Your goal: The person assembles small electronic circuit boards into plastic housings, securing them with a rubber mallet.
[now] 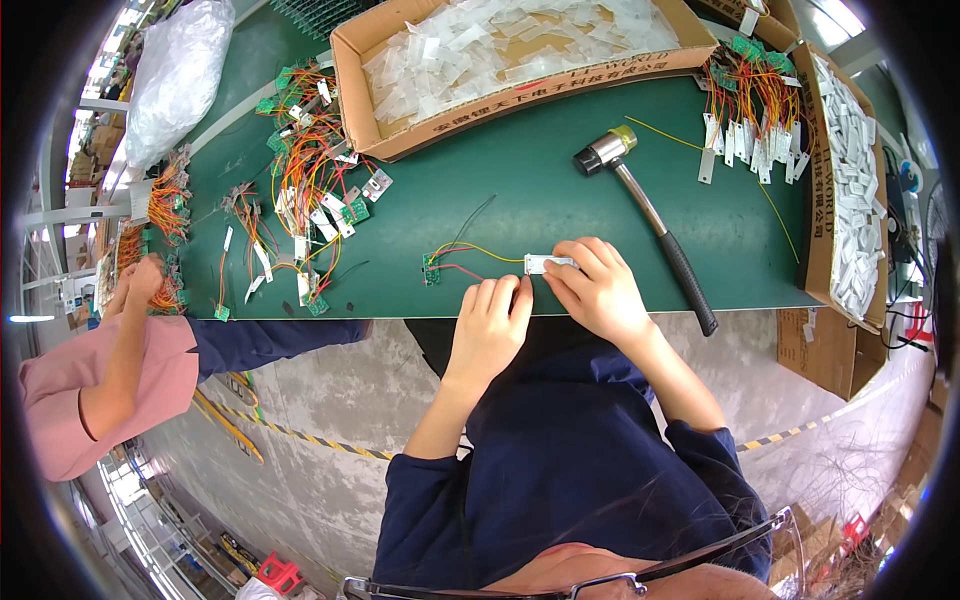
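A small white plastic piece (538, 264) lies near the table's front edge, with my right hand (603, 292) closed over its right end. My left hand (490, 325) has its fingers curled together, the tips by the piece's lower left edge. What is between those fingertips is hidden. Yellow, red and dark wires link up with a small green circuit board (431, 269) left of the piece. The yellow wire (487, 248) runs to the piece's left end; the red one reaches my left fingers. To the right of my hands lies a mallet (647, 200) with a black grip.
A carton of translucent sleeves (520, 45) stands at the back, one of white pieces (850, 190) at the right edge. Bundles of wired boards (310, 170) lie left, others (755, 110) back right. A co-worker (110, 370) in pink works at the far left. The green tabletop (420, 205) spans between.
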`<action>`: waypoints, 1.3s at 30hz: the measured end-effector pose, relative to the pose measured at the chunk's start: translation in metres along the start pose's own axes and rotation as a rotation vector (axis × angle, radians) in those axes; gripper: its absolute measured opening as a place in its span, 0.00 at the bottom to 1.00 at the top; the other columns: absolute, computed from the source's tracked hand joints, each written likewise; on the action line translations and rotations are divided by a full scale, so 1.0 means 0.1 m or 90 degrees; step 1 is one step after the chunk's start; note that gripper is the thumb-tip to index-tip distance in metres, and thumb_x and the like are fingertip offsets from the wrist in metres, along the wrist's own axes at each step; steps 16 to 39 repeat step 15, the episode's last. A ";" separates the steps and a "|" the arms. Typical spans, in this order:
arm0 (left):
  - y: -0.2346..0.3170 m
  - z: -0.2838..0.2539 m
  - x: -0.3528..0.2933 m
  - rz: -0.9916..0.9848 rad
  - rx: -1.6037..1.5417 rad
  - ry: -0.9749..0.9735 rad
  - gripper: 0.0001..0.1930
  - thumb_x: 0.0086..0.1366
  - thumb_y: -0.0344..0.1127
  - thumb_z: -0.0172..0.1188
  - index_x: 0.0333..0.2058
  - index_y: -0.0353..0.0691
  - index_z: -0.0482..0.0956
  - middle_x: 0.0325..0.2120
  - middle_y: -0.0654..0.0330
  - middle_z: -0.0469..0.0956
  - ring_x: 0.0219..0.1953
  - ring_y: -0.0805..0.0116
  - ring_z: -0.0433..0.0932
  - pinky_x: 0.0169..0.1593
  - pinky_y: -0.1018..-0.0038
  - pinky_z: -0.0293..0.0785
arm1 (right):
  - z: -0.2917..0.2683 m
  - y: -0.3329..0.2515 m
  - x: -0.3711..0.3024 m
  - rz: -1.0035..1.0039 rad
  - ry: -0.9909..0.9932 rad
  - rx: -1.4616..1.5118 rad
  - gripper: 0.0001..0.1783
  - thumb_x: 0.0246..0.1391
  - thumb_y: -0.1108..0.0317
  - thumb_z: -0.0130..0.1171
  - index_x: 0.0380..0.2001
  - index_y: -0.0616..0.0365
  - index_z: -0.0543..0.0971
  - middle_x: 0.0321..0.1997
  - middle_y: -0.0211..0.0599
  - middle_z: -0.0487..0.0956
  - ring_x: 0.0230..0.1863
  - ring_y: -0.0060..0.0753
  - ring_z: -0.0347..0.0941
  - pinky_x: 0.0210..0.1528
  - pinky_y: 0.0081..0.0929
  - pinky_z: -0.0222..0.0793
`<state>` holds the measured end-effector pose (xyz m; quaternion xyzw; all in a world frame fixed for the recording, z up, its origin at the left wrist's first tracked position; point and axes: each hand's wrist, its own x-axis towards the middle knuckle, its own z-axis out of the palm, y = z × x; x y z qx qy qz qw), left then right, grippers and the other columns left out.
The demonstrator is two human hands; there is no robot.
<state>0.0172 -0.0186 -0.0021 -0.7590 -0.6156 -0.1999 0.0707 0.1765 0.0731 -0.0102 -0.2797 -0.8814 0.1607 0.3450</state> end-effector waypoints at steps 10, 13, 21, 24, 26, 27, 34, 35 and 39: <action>-0.07 0.06 0.05 -0.129 -0.204 0.069 0.09 0.49 0.22 0.65 0.31 0.39 0.80 0.28 0.61 0.76 0.30 0.62 0.75 0.34 0.68 0.71 | 0.01 0.00 0.00 0.002 0.000 0.003 0.09 0.43 0.71 0.66 0.31 0.59 0.80 0.39 0.32 0.76 0.40 0.36 0.73 0.43 0.32 0.71; -0.08 0.06 0.06 -0.153 -0.249 0.067 0.09 0.50 0.22 0.65 0.31 0.39 0.80 0.29 0.61 0.76 0.31 0.60 0.76 0.35 0.68 0.71 | 0.00 0.00 0.00 0.002 0.001 0.003 0.09 0.43 0.71 0.66 0.31 0.59 0.80 0.40 0.33 0.76 0.40 0.36 0.73 0.43 0.32 0.70; -0.08 0.06 0.07 -0.194 -0.282 0.042 0.09 0.50 0.22 0.65 0.32 0.40 0.80 0.29 0.61 0.77 0.31 0.59 0.76 0.37 0.68 0.72 | -0.01 0.00 0.00 0.003 -0.003 0.004 0.09 0.43 0.71 0.66 0.31 0.59 0.80 0.40 0.33 0.76 0.40 0.36 0.73 0.44 0.32 0.70; -0.08 0.06 0.07 -0.194 -0.282 0.042 0.09 0.50 0.22 0.65 0.32 0.40 0.80 0.29 0.61 0.77 0.31 0.59 0.76 0.37 0.68 0.72 | -0.01 0.00 0.00 0.003 -0.003 0.004 0.09 0.43 0.71 0.66 0.31 0.59 0.80 0.40 0.33 0.76 0.40 0.36 0.73 0.44 0.32 0.70; -0.08 0.06 0.07 -0.194 -0.282 0.042 0.09 0.50 0.22 0.65 0.32 0.40 0.80 0.29 0.61 0.77 0.31 0.59 0.76 0.37 0.68 0.72 | -0.01 0.00 0.00 0.003 -0.003 0.004 0.09 0.43 0.71 0.66 0.31 0.59 0.80 0.40 0.33 0.76 0.40 0.36 0.73 0.44 0.32 0.70; -0.08 0.06 0.07 -0.194 -0.282 0.042 0.09 0.50 0.22 0.65 0.32 0.40 0.80 0.29 0.61 0.77 0.31 0.59 0.76 0.37 0.68 0.72 | -0.01 0.00 0.00 0.003 -0.003 0.004 0.09 0.43 0.71 0.66 0.31 0.59 0.80 0.40 0.33 0.76 0.40 0.36 0.73 0.44 0.32 0.70; -0.08 0.06 0.07 -0.194 -0.282 0.042 0.09 0.50 0.22 0.65 0.32 0.40 0.80 0.29 0.61 0.77 0.31 0.59 0.76 0.37 0.68 0.72 | -0.01 0.00 0.00 0.003 -0.003 0.004 0.09 0.43 0.71 0.66 0.31 0.59 0.80 0.40 0.33 0.76 0.40 0.36 0.73 0.44 0.32 0.70; -0.08 0.06 0.07 -0.194 -0.282 0.042 0.09 0.50 0.22 0.65 0.32 0.40 0.80 0.29 0.61 0.77 0.31 0.59 0.76 0.37 0.68 0.72 | -0.01 0.00 0.00 0.003 -0.003 0.004 0.09 0.43 0.71 0.66 0.31 0.59 0.80 0.40 0.33 0.76 0.40 0.36 0.73 0.44 0.32 0.70; -0.08 0.06 0.07 -0.194 -0.282 0.042 0.09 0.50 0.22 0.65 0.32 0.40 0.80 0.29 0.61 0.77 0.31 0.59 0.76 0.37 0.68 0.72 | -0.01 0.00 0.00 0.003 -0.003 0.004 0.09 0.43 0.71 0.66 0.31 0.59 0.80 0.40 0.33 0.76 0.40 0.36 0.73 0.44 0.32 0.70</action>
